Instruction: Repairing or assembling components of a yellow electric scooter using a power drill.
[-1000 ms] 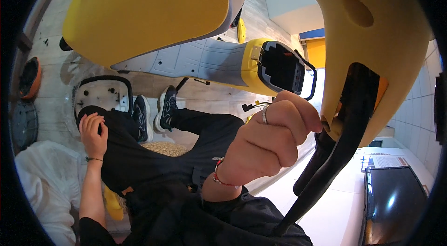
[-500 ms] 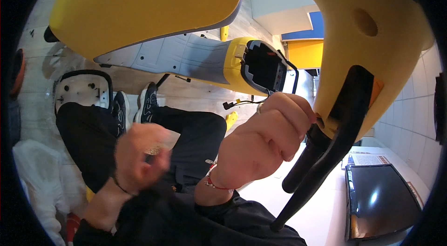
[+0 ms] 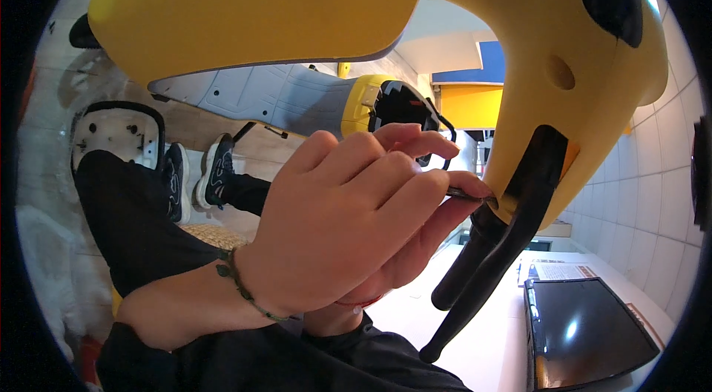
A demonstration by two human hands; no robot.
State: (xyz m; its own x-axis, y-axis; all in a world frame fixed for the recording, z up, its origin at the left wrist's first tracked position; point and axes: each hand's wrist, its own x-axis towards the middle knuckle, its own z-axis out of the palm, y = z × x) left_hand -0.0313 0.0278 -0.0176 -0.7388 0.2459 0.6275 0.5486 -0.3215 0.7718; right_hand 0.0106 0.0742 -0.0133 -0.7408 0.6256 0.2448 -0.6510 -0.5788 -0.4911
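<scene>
Nearest I see left hand, fingers bent; whether it grips, I cannot tell. Behind it, right hand, partly covered, pinches thin dark piece at lower edge of yellow housing, near black lever. Farther: dark screen at right, grey footboard beyond hands.

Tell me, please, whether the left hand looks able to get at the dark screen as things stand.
Probably not directly: the left hand overlaps the right hand in view, and the black lever shows between them and the dark screen, which looks farther off.
</scene>
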